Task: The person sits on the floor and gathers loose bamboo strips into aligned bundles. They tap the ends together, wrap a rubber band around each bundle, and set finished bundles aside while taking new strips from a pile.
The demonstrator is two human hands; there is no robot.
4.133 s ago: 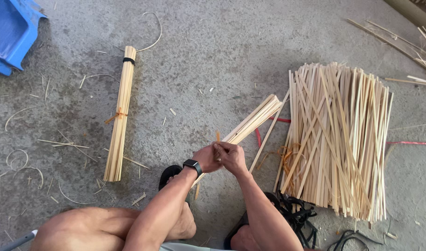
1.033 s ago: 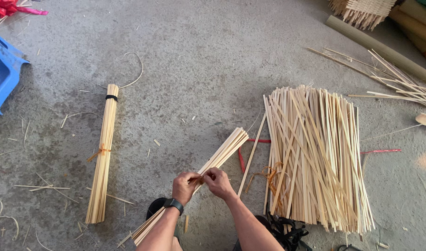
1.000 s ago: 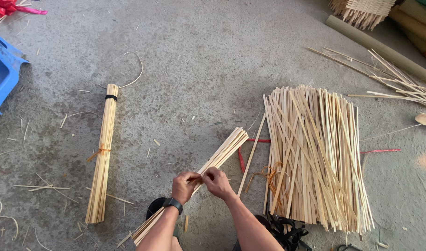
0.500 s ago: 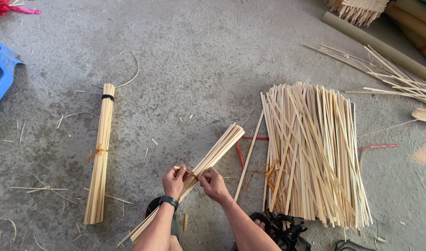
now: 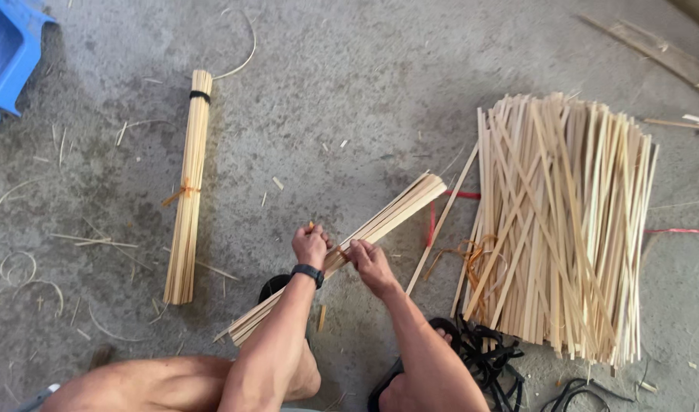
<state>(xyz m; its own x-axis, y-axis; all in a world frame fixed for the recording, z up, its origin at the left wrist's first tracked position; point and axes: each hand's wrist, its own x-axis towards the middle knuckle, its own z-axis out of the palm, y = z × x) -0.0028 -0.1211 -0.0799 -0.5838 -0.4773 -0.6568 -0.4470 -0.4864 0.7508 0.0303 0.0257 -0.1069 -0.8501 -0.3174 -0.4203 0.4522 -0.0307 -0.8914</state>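
Note:
A small bundle of pale bamboo strips (image 5: 388, 221) lies slanted across the concrete floor in front of me, its far end up to the right. My left hand (image 5: 310, 246), with a black watch on the wrist, and my right hand (image 5: 368, 262) both grip the bundle at its middle. A thin orange band sits between my fingers around the strips. A large loose pile of the same strips (image 5: 567, 221) lies to the right. A tied bundle (image 5: 188, 187), with a black band and an orange tie, lies to the left.
A blue plastic crate (image 5: 10, 53) stands at the top left corner. Black straps (image 5: 487, 358) lie heaped by my right foot. Red and orange ties (image 5: 460, 252) lie beside the big pile. Thin shavings and curled slivers are scattered over the floor (image 5: 326, 91).
The view has shifted a little between frames. My hands have stayed at the middle of the slanted bundle, working the orange band around it; the left hand moved slightly apart from the right.

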